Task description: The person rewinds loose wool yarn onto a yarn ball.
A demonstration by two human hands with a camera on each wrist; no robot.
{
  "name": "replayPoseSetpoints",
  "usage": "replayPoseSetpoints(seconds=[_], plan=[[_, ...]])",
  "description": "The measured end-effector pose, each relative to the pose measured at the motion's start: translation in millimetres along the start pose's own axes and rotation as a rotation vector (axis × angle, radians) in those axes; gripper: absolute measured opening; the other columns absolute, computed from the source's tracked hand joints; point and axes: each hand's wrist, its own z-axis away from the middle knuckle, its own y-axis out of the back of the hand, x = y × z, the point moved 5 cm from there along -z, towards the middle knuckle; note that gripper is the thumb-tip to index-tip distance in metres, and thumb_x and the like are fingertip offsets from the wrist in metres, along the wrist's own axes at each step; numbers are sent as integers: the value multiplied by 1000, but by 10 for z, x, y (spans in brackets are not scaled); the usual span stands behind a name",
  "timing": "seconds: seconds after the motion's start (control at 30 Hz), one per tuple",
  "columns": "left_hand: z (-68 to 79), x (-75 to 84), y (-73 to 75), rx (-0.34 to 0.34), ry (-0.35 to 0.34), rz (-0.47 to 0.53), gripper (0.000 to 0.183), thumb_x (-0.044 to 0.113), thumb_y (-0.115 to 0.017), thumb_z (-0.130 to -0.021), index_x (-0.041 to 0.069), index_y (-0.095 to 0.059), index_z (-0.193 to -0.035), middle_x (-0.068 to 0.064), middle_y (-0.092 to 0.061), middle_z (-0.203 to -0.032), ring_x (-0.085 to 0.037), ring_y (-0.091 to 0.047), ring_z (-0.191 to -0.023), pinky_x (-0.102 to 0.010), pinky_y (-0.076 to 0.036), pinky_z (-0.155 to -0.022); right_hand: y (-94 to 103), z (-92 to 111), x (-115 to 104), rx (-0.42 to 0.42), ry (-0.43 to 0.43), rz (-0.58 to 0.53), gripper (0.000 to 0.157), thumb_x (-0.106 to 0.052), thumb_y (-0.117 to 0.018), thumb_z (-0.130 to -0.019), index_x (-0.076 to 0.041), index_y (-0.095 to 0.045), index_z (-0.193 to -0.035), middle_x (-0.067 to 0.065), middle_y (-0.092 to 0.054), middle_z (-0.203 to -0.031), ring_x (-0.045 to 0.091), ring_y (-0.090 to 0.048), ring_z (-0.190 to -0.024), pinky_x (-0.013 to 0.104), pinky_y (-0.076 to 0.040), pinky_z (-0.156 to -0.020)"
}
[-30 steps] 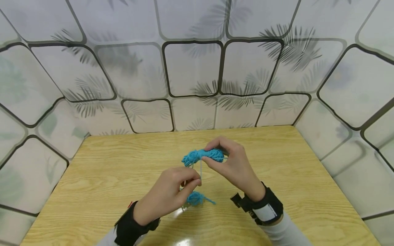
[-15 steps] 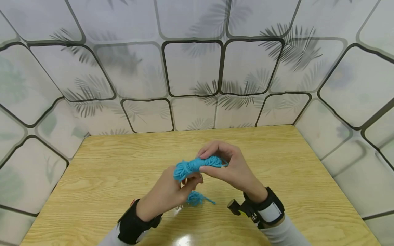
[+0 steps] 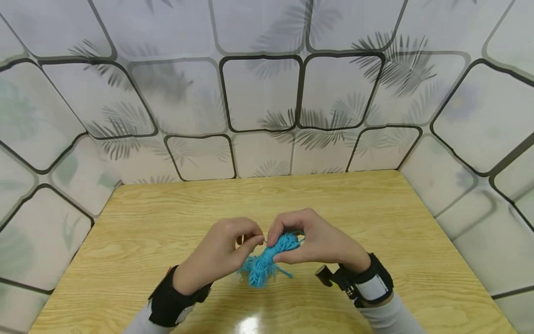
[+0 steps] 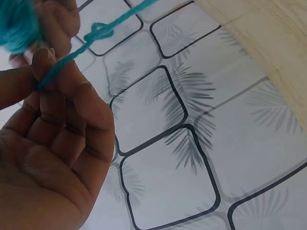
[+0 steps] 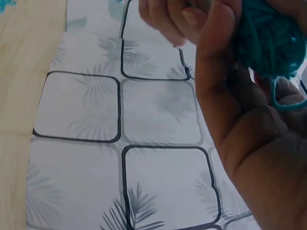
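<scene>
A bundle of blue yarn (image 3: 260,267), wrapped tightly round its middle, is held between the thumb and fingers of my right hand (image 3: 319,239). It tilts down toward the left in the head view. My left hand (image 3: 227,248) pinches a blue yarn strand (image 4: 72,56) between thumb and forefinger, close beside the bundle. A small loose knot (image 4: 100,31) shows along that strand in the left wrist view. In the right wrist view the bundle (image 5: 271,40) lies against my palm, with a loop of yarn (image 5: 288,104) hanging from its end.
Behind the bundle, a smaller pile of blue yarn with a loose tail (image 3: 285,272) lies on the wooden table (image 3: 167,208), mostly hidden. Patterned white panels (image 3: 267,93) surround the table at the back and sides. Black bands with cameras are on both wrists.
The bundle has come down toward the person and tilted more steeply, now overlapping the smaller pile. My left hand has passed from below the bundle to its left side, still pinching the strand.
</scene>
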Motion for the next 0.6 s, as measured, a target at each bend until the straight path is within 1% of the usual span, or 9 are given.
replayPoseSetpoints(seconds=[0.07, 0.17, 0.27, 0.33, 0.5, 0.6], plan=[[6, 14, 3, -14, -2, -3, 16, 5, -68, -91, 18, -69, -82, 9, -62, -72, -3, -51, -62, -30, -50, -54, 7, 1, 24, 9, -30, 84, 16, -14, -78, -84, -13, -69, -97, 2, -70, -93, 13, -62, -80, 33, -57, -70], [18, 35, -4, -31, -8, -6, 16, 7, -67, -93, 19, -68, -83, 10, -61, -72, -3, -49, -61, -26, -46, -53, 9, -5, 55, 33, -54, 184, 16, -14, -78, -83, -16, -68, -95, -3, -69, -89, 10, -57, -72, 30, -54, -64], [27, 50, -14, -38, -11, -9, 16, 8, -66, -94, 20, -67, -83, 11, -59, -70, -3, -48, -59, -23, -42, -52, 7, -8, 79, 63, -76, 250, 17, -11, -78, -82, -17, -66, -93, -5, -67, -85, 9, -53, -67, 28, -50, -59], [32, 61, -19, -36, -16, -13, 15, 9, -66, -94, 19, -68, -83, 11, -59, -70, -2, -47, -59, -23, -41, -51, 11, -10, 91, 89, -97, 297, 18, -10, -78, -82, -17, -65, -92, -6, -65, -83, 8, -52, -65, 27, -50, -57], [42, 102, -40, -36, -32, -17, 14, 8, -66, -94, 18, -67, -84, 9, -60, -71, -1, -49, -60, -22, -44, -51, 53, -19, 105, 178, -141, 418, 21, -9, -79, -79, -18, -64, -91, -7, -65, -85, 7, -55, -67, 28, -53, -59], [44, 128, -54, -38, -41, -3, 15, 7, -65, -94, 19, -66, -84, 9, -58, -71, -1, -49, -60, -22, -45, -51, 93, -16, 98, 254, -135, 476, 21, -9, -80, -78, -17, -64, -91, -5, -67, -89, 7, -58, -71, 31, -54, -61]])
